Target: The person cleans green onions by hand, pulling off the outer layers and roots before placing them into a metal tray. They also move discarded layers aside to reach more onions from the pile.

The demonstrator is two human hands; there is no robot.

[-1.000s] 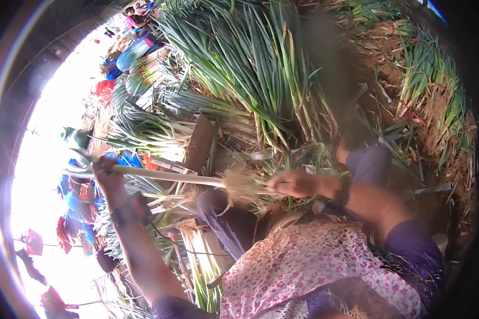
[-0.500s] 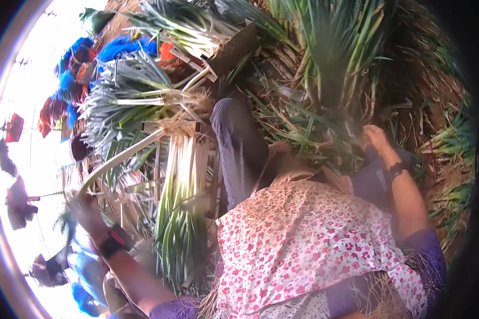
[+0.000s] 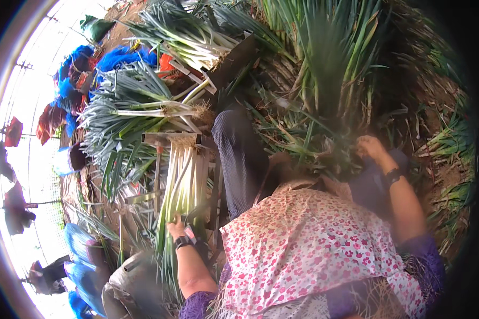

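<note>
A bundle of green onions (image 3: 185, 173) lies in a narrow wooden rack, its roots against the crosspiece (image 3: 167, 139) and its leaves toward me. My left hand (image 3: 176, 227) is on this bundle where white turns to green, its fingers closed around a green onion stalk. Beside my right knee, my right hand (image 3: 371, 148) is closed with curled fingers over loose leaves and trimmings (image 3: 330, 146). Whatever it grips is too blurred to make out.
More green onions (image 3: 138, 109) are piled beyond the rack, with another bundle (image 3: 197, 40) by a dark board (image 3: 233, 63). Tall unpeeled green onions (image 3: 335, 53) stand ahead. Blue netting (image 3: 125, 59) and a grey-brown sack (image 3: 138, 284) are at the left.
My left hand has swung in from the far left with a green onion and come down on the racked bundle. My right hand has shifted slightly left and down, staying near the knee.
</note>
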